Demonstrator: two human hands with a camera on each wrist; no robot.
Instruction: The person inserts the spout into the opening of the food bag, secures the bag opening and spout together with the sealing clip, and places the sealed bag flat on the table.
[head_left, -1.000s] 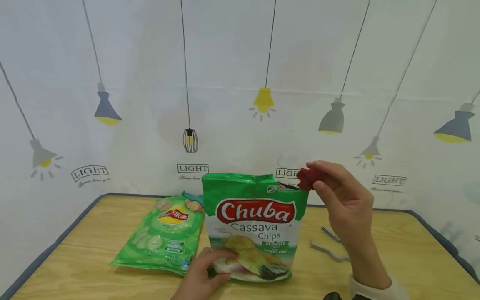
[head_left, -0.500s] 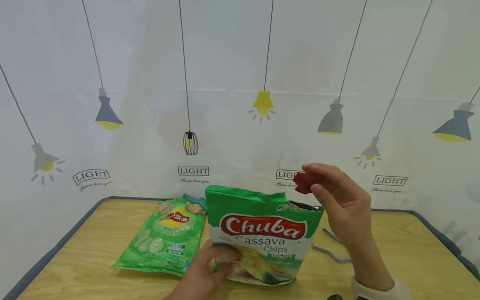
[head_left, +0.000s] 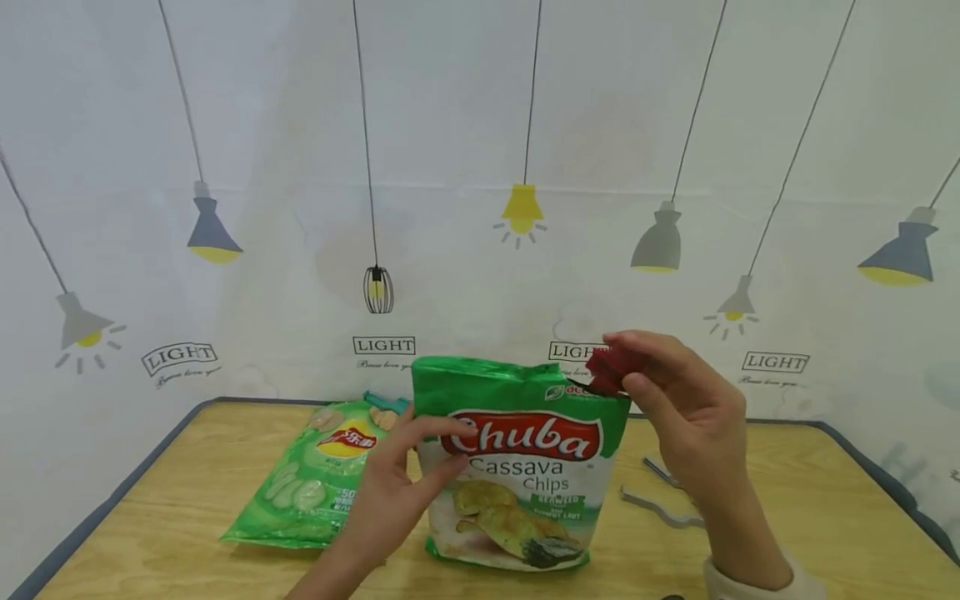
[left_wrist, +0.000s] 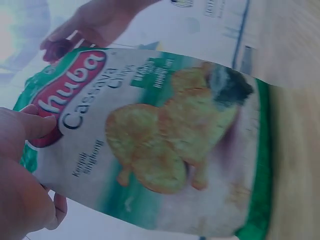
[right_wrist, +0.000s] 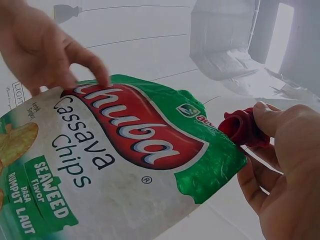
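A green-and-white bag of Chuba cassava chips [head_left: 517, 475] stands upright on the table, its top right corner torn open. My left hand [head_left: 397, 475] grips its upper left side; in the left wrist view a digit lies across the red logo and another shows past the bag's edge. My right hand [head_left: 690, 408] pinches a small dark red curled piece [head_left: 609, 367] between thumb and fingers, right at the torn opening. The right wrist view shows this red piece [right_wrist: 242, 127] as hollow with a wavy rim; its kind is not clear.
A green chip bag [head_left: 300, 492] lies flat at the left, with a teal strip-like thing [head_left: 384, 402] at its top. Grey wavy strips [head_left: 660, 507] lie to the right, partly behind my right forearm. A wall printed with lamps rises behind the wooden table [head_left: 817, 492].
My left hand has moved up from the chip bag's lower left to its upper left. The bag tipped, then came more upright again. The red piece has dropped slightly toward the opening.
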